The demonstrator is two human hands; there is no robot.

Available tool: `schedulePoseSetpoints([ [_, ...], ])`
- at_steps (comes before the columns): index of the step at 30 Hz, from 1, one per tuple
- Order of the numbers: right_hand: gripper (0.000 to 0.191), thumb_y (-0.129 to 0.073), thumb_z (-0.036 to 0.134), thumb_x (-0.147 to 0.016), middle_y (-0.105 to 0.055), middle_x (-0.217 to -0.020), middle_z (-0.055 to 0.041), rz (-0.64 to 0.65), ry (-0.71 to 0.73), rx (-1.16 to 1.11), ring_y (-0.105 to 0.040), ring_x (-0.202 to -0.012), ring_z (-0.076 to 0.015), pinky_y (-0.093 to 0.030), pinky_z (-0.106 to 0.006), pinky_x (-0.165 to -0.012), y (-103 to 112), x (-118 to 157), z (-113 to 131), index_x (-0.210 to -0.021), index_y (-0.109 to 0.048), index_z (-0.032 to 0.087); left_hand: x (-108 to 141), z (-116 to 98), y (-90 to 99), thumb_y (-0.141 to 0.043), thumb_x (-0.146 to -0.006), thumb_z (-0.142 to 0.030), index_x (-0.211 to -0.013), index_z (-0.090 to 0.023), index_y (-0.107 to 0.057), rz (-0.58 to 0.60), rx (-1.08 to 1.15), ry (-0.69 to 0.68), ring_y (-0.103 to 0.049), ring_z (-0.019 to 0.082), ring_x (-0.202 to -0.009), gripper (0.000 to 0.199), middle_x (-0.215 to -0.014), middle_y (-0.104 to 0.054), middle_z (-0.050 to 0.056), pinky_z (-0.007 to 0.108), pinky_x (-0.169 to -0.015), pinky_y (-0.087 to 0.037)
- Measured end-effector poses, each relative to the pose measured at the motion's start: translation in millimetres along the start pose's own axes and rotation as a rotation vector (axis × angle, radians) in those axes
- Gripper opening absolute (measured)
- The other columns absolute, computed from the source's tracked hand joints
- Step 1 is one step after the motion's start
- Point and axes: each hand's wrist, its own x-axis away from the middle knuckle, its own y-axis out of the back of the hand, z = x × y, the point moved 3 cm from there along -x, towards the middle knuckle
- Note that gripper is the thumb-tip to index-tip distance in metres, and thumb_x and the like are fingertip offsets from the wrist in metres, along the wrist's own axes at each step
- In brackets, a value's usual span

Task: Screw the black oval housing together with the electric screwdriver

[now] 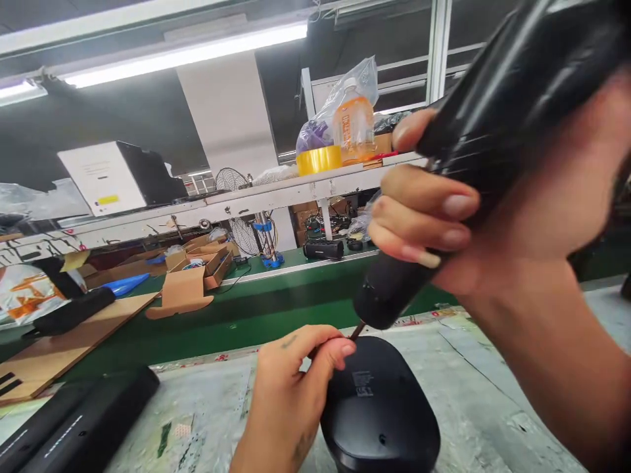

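At the far left, a long black bar-shaped unit (73,424) is seen lying flat on the worn grey tabletop (207,407), close to the near edge. Beyond it, a green conveyor belt (256,309) is crossed by flattened cardboard (180,292) and open brown boxes (207,259). Above the belt, a white shelf (236,200) is loaded with a roll of yellow tape (319,159) and an orange-filled bottle (353,125) just beside it.

Now to the centre: the left hand (290,387) is brought in from below, thumb and forefinger pressed together at the screwdriver bit (357,330), which is pinched right at its tip. The rest of that hand is rested against the black rounded casing (379,401), which stands on the tabletop directly in front of the person, small printed text visible on its upturned face. The bit is met at the casing's upper left rim.

Further right, the black electric screwdriver (473,151) is held tilted, nose down toward the casing. The right hand (444,223) is wrapped closed around its barrel, fingers curled over the top, the forearm filling the right edge of view.
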Motion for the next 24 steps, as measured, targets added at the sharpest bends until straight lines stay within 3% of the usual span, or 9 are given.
schedulePoseSetpoints([
  [3, 0.116, 0.034, 0.073, -0.069, -0.035, -0.045, 0.0089, 0.137, -0.031, -0.354, -0.041, -0.034, -0.0027, -0.038, -0.016, -0.043, -19, -7, 3, -0.078, -0.062, 0.009, -1, 5, 3.5, -0.057, -0.096, -0.023, -0.089, -0.02, -0.069, 0.061, -0.181, -0.15, -0.061, 0.006, -0.06, 0.015, -0.069, -0.07, -0.006, 0.014, -0.056, -0.045],
  [6, 0.115, 0.035, 0.082, -0.071, -0.035, -0.042, 0.0038, 0.129, -0.096, -0.421, -0.037, -0.031, -0.008, -0.037, -0.02, -0.033, -20, -11, -2, -0.063, -0.058, 0.016, 2, 7, 0.9, -0.052, -0.098, -0.023, -0.088, -0.021, -0.067, 0.163, -0.356, -0.224, -0.059, 0.01, -0.062, 0.018, -0.07, -0.067, -0.004, 0.021, -0.054, -0.044],
  [12, 0.119, 0.032, 0.091, -0.061, -0.037, -0.042, 0.0014, 0.263, -0.155, -0.431, -0.035, -0.031, -0.0103, -0.035, -0.024, -0.031, -21, -21, 3, -0.065, -0.059, 0.015, 0, 6, -7.0, -0.057, -0.095, -0.019, -0.09, -0.023, -0.059, -0.018, -0.365, -0.331, -0.055, 0.011, -0.063, 0.007, -0.071, -0.063, -0.006, 0.024, -0.058, -0.043],
  [20, 0.118, 0.028, 0.097, -0.058, -0.033, -0.039, 0.0038, 0.244, -0.148, -0.45, -0.029, -0.027, -0.0071, -0.027, -0.02, -0.026, -31, -28, 8, -0.065, -0.055, 0.014, -3, -1, -2.8, -0.055, -0.096, -0.015, -0.091, -0.019, -0.056, -0.051, -0.463, -0.458, -0.052, 0.012, -0.061, 0.006, -0.07, -0.059, -0.003, 0.027, -0.055, -0.042],
  [24, 0.122, 0.034, 0.094, -0.054, -0.03, -0.037, 0.0033, 0.335, -0.199, -0.485, -0.029, -0.025, -0.0079, -0.03, -0.02, -0.023, -41, -29, 3, -0.064, -0.057, 0.014, 1, -6, -3.0, -0.055, -0.095, -0.018, -0.089, -0.019, -0.057, -0.03, -0.512, -0.49, -0.054, 0.015, -0.06, 0.007, -0.069, -0.06, -0.002, 0.03, -0.054, -0.043],
])
